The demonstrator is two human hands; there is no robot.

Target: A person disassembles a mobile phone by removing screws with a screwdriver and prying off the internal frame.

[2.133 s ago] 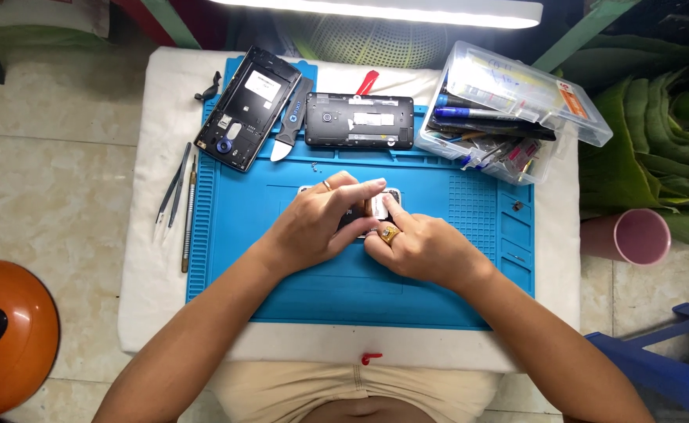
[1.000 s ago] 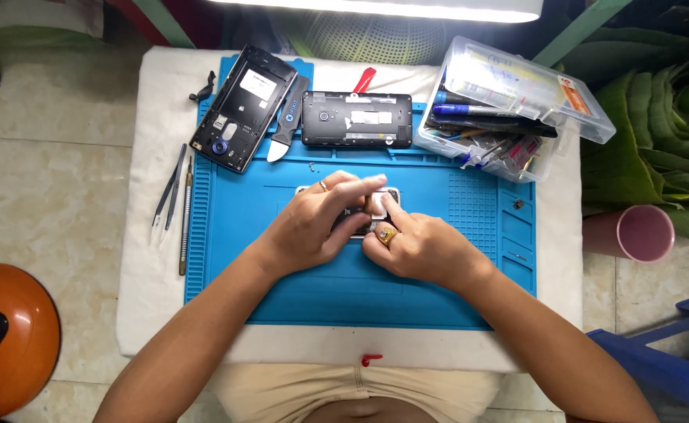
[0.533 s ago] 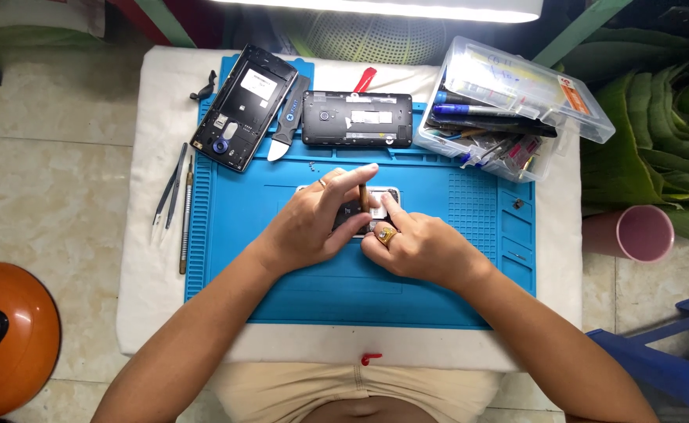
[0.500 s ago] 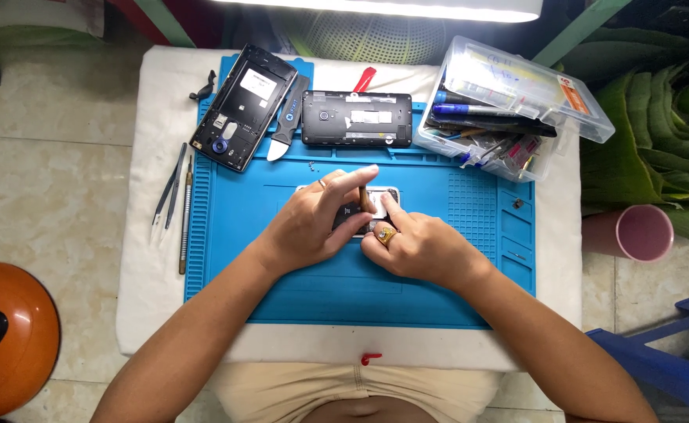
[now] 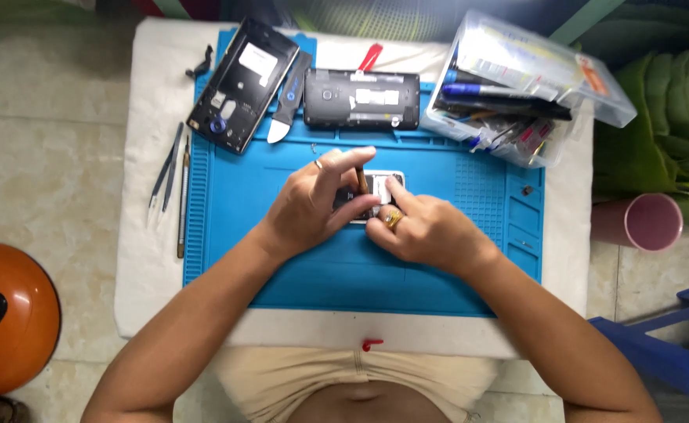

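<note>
Both hands on one small phone part.
Left hand [image 5: 313,205] and right hand [image 5: 426,231] pinch the small part [image 5: 376,188] on the blue mat [image 5: 235,235]; two opened phones [image 5: 244,84] wait behind, unassembled.

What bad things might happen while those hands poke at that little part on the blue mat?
The small part is pinched between the left hand and right hand, which hide most of it, so it might slip or bend. The thin tool could scratch it. A sleeve-less arm might also nudge the open phone or the crowded clear box nearby.
</note>
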